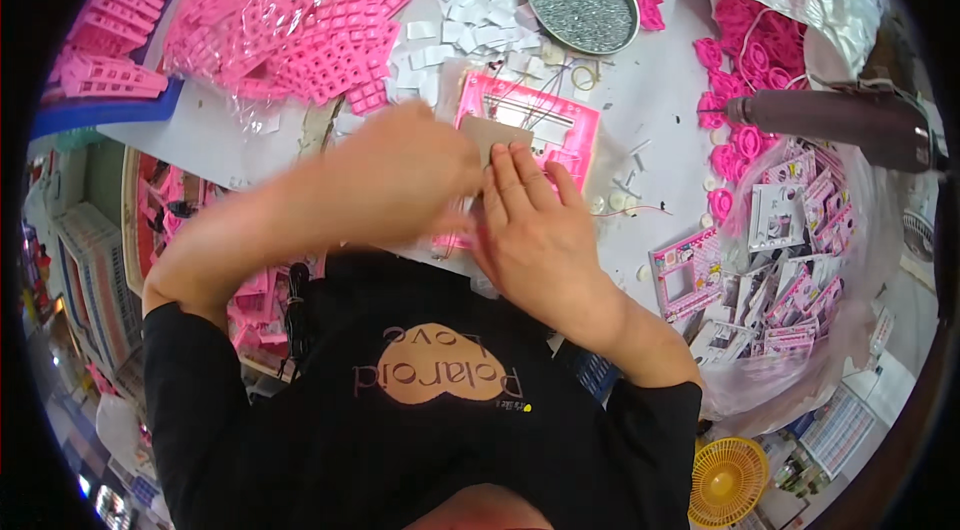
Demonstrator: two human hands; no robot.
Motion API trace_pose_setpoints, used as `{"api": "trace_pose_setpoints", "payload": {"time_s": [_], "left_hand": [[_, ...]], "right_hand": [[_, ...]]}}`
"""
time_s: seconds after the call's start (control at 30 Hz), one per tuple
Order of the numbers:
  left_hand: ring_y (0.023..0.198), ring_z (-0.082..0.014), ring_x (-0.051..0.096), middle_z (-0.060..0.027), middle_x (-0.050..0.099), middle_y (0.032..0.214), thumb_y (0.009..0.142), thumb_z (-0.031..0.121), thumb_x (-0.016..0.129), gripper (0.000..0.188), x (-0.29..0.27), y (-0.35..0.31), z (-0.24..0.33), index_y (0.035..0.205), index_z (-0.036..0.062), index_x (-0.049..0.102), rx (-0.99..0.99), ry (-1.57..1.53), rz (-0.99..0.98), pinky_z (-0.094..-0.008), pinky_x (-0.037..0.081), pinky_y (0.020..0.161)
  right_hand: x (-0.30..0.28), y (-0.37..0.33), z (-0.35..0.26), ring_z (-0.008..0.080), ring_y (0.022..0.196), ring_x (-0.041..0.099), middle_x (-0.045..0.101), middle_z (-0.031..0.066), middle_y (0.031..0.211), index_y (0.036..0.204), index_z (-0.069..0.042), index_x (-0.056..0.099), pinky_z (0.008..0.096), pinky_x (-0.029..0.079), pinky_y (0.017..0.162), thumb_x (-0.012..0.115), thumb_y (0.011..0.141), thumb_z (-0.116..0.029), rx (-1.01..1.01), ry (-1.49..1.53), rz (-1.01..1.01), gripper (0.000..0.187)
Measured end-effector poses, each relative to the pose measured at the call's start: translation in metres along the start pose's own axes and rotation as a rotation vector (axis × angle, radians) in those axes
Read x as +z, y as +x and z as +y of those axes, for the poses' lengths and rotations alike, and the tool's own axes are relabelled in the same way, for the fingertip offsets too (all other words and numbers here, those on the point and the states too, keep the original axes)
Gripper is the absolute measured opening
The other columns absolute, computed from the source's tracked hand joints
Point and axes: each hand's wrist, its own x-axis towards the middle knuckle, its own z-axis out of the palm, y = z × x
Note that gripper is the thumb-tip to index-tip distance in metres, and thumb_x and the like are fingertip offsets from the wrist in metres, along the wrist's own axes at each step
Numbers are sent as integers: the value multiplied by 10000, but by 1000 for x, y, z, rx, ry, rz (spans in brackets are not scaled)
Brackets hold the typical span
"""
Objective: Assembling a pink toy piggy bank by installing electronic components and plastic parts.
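A pink plastic housing lies on the table in front of me, with thin wires and a white strip at its far part. Across its middle sits a flat grey-brown piece. My right hand rests on this piece and the housing, fingers stretched out flat and holding nothing that I can see. My left hand is over the left side of the housing, smeared by motion. Whether it holds anything does not show. Part of the housing is hidden beneath both hands.
Pink button grids and small white pieces lie at the far left and middle. A round tin of small metal parts stands beyond the housing. At right are a dark powered screwdriver, pink parts and a bag of printed panels.
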Motion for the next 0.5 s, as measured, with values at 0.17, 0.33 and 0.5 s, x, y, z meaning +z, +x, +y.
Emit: {"api": "trace_pose_setpoints", "payload": {"time_s": [0.17, 0.33, 0.5], "left_hand": [[742, -324, 659, -121, 680, 810, 859, 258, 694, 200, -34, 145, -68, 883, 62, 727, -54, 17, 708, -421, 513, 696], [996, -249, 667, -45, 726, 864, 818, 214, 726, 67, -14, 223, -94, 845, 162, 758, 80, 348, 333, -480, 410, 989], [955, -233, 674, -44, 728, 857, 891, 275, 650, 172, -13, 223, -98, 884, 142, 760, 39, 481, 498, -464, 405, 935]], "right_hand": [[2, 4, -8, 409, 1276, 566, 618, 292, 1318, 1136, 114, 681, 515, 430, 1055, 664, 883, -302, -2, -46, 32, 487], [3, 0, -3, 403, 1282, 559, 606, 282, 1340, 1181, 108, 664, 510, 420, 1065, 632, 908, -302, 5, -25, 14, 493], [-1, -2, -1, 386, 1317, 523, 573, 265, 1382, 1244, 91, 629, 498, 408, 1072, 659, 899, -308, 16, 45, -9, 528]]}}
